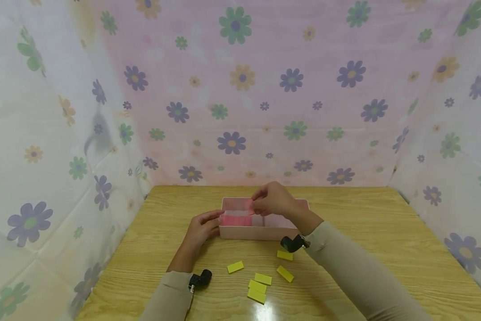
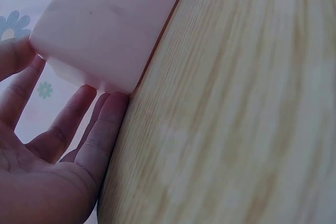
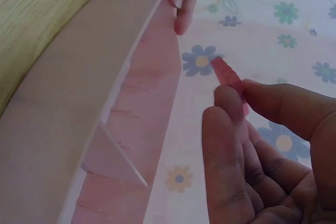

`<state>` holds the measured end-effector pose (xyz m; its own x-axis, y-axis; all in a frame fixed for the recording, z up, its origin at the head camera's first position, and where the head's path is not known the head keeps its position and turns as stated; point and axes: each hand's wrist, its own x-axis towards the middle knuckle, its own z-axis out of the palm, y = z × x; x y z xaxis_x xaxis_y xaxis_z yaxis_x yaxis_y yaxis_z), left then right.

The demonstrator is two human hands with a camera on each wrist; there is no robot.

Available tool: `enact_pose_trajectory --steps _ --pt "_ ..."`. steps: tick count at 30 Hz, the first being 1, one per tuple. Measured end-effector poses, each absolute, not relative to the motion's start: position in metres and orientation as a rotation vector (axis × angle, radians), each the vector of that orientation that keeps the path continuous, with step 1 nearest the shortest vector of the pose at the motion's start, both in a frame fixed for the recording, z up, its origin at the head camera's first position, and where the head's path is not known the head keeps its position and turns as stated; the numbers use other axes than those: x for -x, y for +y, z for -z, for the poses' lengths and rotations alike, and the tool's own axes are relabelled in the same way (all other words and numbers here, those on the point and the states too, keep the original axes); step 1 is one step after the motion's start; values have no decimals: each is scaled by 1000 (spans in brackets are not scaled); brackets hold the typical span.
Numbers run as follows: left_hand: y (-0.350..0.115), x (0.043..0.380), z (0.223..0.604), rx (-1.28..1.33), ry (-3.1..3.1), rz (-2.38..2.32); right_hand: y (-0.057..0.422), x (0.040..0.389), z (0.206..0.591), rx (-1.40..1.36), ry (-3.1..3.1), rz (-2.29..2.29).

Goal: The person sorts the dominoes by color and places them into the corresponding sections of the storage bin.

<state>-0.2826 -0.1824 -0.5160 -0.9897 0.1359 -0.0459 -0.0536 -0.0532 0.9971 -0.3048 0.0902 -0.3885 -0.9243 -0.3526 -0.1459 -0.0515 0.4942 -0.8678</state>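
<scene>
A long pink box (image 1: 260, 233) stands on the table, with a thin divider (image 3: 116, 151) across its inside. At its left end, my left hand (image 1: 200, 228) rests its fingertips (image 2: 84, 94) against the short wall, thumb up at the rim corner. Over the box, my right hand (image 1: 275, 200) pinches a small reddish-pink tile (image 3: 227, 73) between thumb and fingertips; part of the tile is hidden by the fingers. More reddish-pink pieces (image 1: 235, 220) lie in the box's left compartment. The right part of the box is partly hidden behind my right wrist.
Several yellow tiles (image 1: 235, 267) lie scattered on the wooden table (image 1: 365, 249) in front of the box, some touching each other. A flower-patterned cloth (image 1: 264, 89) hangs behind the table and along both sides.
</scene>
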Motion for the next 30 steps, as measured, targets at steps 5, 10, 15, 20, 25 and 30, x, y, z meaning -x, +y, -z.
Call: enact_pose_trajectory --steps 5,10,15,20,25,30 --pt "-182 282 516 -94 2061 -2191 95 309 383 295 2431 1368" --pt "-183 281 515 -93 2074 -2185 97 314 383 267 2431 1348" --pt "-183 282 515 -117 2081 -2168 98 318 389 228 2428 1340" --pt "-182 281 514 -97 2093 -2157 98 319 394 200 2452 1318" --pt "-181 281 514 -83 2084 -2162 98 319 396 174 2467 1300" --pt "-182 281 513 -87 2079 -2168 97 320 401 172 2476 1295"
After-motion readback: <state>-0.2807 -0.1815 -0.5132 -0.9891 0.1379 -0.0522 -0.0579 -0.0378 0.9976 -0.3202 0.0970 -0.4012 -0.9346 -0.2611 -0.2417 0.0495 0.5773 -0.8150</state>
